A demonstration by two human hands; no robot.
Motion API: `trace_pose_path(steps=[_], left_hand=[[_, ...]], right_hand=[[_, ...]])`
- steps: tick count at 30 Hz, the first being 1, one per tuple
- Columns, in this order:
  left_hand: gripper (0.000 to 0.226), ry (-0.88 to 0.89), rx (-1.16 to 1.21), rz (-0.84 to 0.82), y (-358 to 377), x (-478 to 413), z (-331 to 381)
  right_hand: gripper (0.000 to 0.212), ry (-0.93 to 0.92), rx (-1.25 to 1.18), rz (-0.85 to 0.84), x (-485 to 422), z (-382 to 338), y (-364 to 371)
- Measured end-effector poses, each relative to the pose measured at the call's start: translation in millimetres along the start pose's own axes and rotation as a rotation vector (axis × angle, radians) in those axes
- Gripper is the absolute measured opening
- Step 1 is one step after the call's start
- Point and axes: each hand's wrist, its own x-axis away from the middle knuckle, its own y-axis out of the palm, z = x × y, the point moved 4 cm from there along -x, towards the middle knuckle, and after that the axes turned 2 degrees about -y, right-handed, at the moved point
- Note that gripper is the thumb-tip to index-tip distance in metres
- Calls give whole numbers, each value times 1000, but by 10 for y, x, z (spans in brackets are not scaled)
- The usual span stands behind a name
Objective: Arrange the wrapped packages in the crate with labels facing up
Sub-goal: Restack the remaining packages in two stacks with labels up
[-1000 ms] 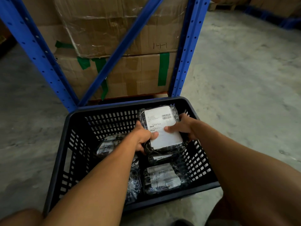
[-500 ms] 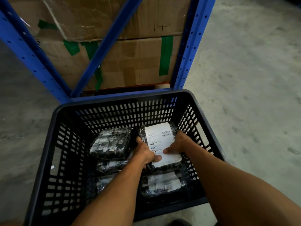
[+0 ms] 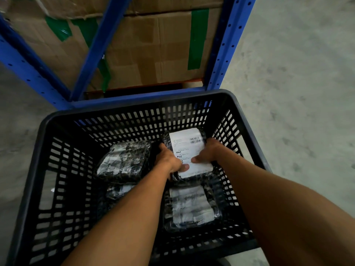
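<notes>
A black slotted crate (image 3: 134, 108) stands on the floor in front of me. Both hands hold one wrapped package (image 3: 187, 145), its white label up, low in the crate's far right corner. My left hand (image 3: 169, 162) grips its left edge with the thumb on the label. My right hand (image 3: 209, 152) grips its right edge. A second package (image 3: 124, 162) lies at the far left, its label dim under crinkled wrap. A third (image 3: 190, 206) lies label up at the near right. Another package (image 3: 119, 191) shows partly beneath my left forearm.
A blue metal rack (image 3: 226, 45) with a diagonal brace rises just behind the crate. Cardboard boxes (image 3: 153, 54) with green tape fill it. Grey concrete floor (image 3: 297, 93) spreads to the right and left of the crate.
Both hands have lowered the labelled package from above the crate's rim down into the far right corner. The view has tilted down over the crate.
</notes>
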Motion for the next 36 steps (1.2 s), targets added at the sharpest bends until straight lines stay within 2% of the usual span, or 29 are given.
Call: trace_pose_path(steps=[4,8,11,13,16,18,19,20,22,24,26,28,31,36], left_hand=[[110,-5,-27,4,-16,-52,12],[106,17,1,19,-1,-83,-52],[117,73,45,91,22,14,-91],[114,109,13,169,45,131,-121],[93,121,-109,241,65,275,-219],[60,113,-174,285,28,347,-339],[43,111,-221,285,-6,388,-409],[32,101,-264,262,-34,426,-490],[27,46,-357,150,-72,502,-663],[48,-7,-521,-4,-26,570,-807],[66,-61,-505,-152,92,626,-914],[64,-102,-328,-227,196,640,-959],[71,-91,-243,-198,150,644,-918],[32,-153,-267,-311,-49,695,-885]], right_hand=[[74,-12,20,-4,-38,-21,-16],[79,9,-11,68,19,14,-2],[73,16,-34,177,156,27,29],[69,28,-78,231,287,22,79],[81,75,-59,245,440,57,110],[83,94,-24,242,559,126,58],[78,89,26,234,616,164,18],[68,86,89,200,676,207,-10],[49,100,162,35,778,302,51],[42,113,182,-175,899,359,225],[45,106,180,-319,976,371,454],[57,66,262,-356,1020,327,616],[65,40,340,-334,1105,251,619],[65,51,349,-417,1333,82,354]])
